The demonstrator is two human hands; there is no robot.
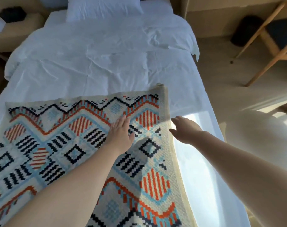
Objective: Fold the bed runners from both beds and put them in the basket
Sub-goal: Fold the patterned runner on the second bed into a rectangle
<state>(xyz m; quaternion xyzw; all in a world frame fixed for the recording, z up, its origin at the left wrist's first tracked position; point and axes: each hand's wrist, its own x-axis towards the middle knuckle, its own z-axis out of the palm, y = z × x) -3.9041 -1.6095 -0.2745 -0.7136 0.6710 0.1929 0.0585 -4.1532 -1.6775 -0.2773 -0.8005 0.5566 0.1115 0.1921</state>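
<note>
Far left: a beige nightstand (pixel 18 28) carries a dark, angular box (pixel 12 13); its detail is blurred.

Centre: the bed (pixel 98 63) runs from near to far. Its cover is white, smooth cloth with fine creases, and its upper layer ends in a loose corner at the right edge. A white, soft pillow (pixel 103 7) lies at the far end.

Near end of the bed: the runner (pixel 74 145) lies flat on the white cover and passes out of view at the near and left edges. It is a thick woven textile with a cream border. The pattern is stepped and pixel-like: dark zigzags, orange-striped diamonds, pale blue blocks and dark hollow squares. Its far right corner is slightly lifted.

The left hand (pixel 121 133) lies palm down on the runner near the far right corner, fingers straight and together, gripping nothing.

The right hand (pixel 185 130) is just beside the runner's right border, fingers loosely extended and holding nothing. Contact with the border cannot be determined.

Right: the floor (pixel 221 71) is plain beige. A dark rounded bin (pixel 245 30) stands against the far wall. A chair (pixel 270 38) with a light wooden frame and dark seat stands at the far right.
</note>
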